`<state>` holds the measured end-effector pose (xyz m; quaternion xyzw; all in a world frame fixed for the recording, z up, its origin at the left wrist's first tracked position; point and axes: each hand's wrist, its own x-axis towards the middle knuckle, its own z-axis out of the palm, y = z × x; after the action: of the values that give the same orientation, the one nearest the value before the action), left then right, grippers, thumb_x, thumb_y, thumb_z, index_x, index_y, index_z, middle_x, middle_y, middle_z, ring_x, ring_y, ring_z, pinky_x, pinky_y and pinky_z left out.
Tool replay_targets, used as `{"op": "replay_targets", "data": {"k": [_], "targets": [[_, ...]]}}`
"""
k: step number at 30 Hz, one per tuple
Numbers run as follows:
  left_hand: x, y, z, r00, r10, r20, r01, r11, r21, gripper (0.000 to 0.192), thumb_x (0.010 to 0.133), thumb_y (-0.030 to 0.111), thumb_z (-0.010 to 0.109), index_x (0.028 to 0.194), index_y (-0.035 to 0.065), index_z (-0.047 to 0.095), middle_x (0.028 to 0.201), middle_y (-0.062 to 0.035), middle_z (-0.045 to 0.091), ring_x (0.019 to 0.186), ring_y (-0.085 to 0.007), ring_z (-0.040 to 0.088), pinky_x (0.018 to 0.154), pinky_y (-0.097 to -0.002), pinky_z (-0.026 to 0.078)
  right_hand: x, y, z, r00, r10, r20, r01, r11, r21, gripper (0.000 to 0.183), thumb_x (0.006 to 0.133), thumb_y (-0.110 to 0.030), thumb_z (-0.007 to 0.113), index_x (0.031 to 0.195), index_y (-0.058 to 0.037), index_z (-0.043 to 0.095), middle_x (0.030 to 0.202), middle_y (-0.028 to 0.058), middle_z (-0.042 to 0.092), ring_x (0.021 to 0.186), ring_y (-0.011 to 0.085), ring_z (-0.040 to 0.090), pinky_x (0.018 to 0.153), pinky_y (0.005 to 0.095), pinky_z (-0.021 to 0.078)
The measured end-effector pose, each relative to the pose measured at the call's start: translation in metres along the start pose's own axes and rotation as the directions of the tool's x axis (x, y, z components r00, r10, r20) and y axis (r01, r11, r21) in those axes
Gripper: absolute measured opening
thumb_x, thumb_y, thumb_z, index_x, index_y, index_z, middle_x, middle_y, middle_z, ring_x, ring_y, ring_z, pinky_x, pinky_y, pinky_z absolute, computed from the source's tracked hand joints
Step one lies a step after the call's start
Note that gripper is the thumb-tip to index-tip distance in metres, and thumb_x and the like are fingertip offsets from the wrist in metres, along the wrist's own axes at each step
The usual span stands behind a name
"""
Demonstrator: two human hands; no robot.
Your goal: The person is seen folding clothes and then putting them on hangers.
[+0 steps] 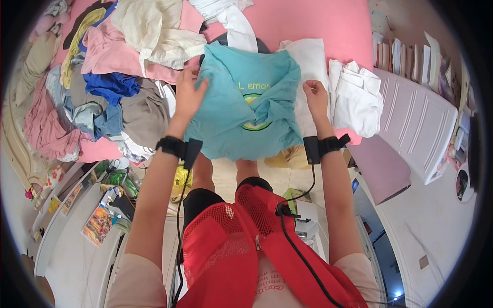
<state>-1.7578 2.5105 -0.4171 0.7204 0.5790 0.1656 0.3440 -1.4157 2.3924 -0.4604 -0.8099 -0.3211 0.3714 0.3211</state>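
A teal shirt [223,88] with a lemon-style print lies spread in front of me on the bed, its right sleeve folded in across the front. By its left edge is my left hand [190,94], thumb and fingers apart, the thumb over the cloth; whether it presses on the shirt is unclear. My right hand [316,96] hovers just right of the shirt, over a white garment [312,54], fingers curled in with no cloth visible in them. Each wrist wears a black strap with a small device and cable.
Left of the shirt is a heap of loose clothes, including a pink garment [111,54], a cream shirt [154,23] and a blue cloth [109,86]. Folded white clothes [356,100] lie at the right edge of the pink bed sheet [308,19], beside a pale cabinet [416,111] and books [408,57].
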Motion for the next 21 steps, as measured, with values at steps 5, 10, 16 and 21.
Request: {"op": "replay_targets", "data": {"k": [5, 10, 16, 21], "targets": [[0.042, -0.027, 0.010, 0.906, -0.322, 0.276, 0.389, 0.890, -0.239, 0.060, 0.074, 0.026, 0.071, 0.118, -0.0061, 0.046, 0.101, -0.0159, 0.058, 0.092, -0.0221, 0.057, 0.079, -0.0317, 0.045, 0.034, 0.013, 0.019, 0.995, -0.024, 0.092, 0.018, 0.998, 0.059, 0.043, 0.070, -0.022, 0.071, 0.103, 0.0021, 0.055, 0.092, 0.0121, 0.063, 0.079, 0.0194, 0.061, 0.068, 0.0291, 0.0479], [0.059, -0.033, 0.001, 0.708, -0.382, 0.594, 0.528, 0.845, -0.086, 0.058, 0.074, 0.029, 0.071, 0.119, -0.0013, 0.049, 0.101, -0.0103, 0.060, 0.092, -0.0185, 0.058, 0.080, -0.0291, 0.046, 0.049, 0.004, 0.018, 0.958, 0.030, 0.285, -0.007, 0.997, -0.079, 0.042, 0.067, -0.018, 0.072, 0.100, 0.0023, 0.056, 0.083, 0.0094, 0.061, 0.072, 0.0160, 0.057, 0.064, 0.0286, 0.0459], [0.045, -0.026, 0.008, 0.866, -0.316, 0.387, 0.424, 0.875, -0.236, 0.045, 0.074, 0.026, 0.071, 0.108, 0.0004, 0.057, 0.094, -0.0077, 0.063, 0.082, -0.0148, 0.060, 0.075, -0.0267, 0.047, 0.037, -0.031, -0.002, 0.909, -0.100, 0.406, 0.074, 0.994, 0.079, 0.026, 0.067, -0.012, 0.070, 0.085, 0.0015, 0.058, 0.066, 0.0034, 0.053, 0.062, 0.0111, 0.048, 0.056, 0.0269, 0.0394], [0.055, -0.015, -0.016, 0.739, -0.349, 0.575, 0.568, 0.782, -0.256, 0.039, 0.076, 0.022, 0.070, 0.106, 0.0012, 0.058, 0.091, -0.0057, 0.063, 0.080, -0.0128, 0.060, 0.077, -0.0247, 0.046, 0.037, -0.042, -0.022, 0.885, -0.223, 0.410, 0.216, 0.974, 0.063, 0.016, 0.070, -0.005, 0.066, 0.079, -0.0002, 0.053, 0.066, 0.0014, 0.053, 0.062, 0.0085, 0.047, 0.057, 0.0232, 0.0395]]}}
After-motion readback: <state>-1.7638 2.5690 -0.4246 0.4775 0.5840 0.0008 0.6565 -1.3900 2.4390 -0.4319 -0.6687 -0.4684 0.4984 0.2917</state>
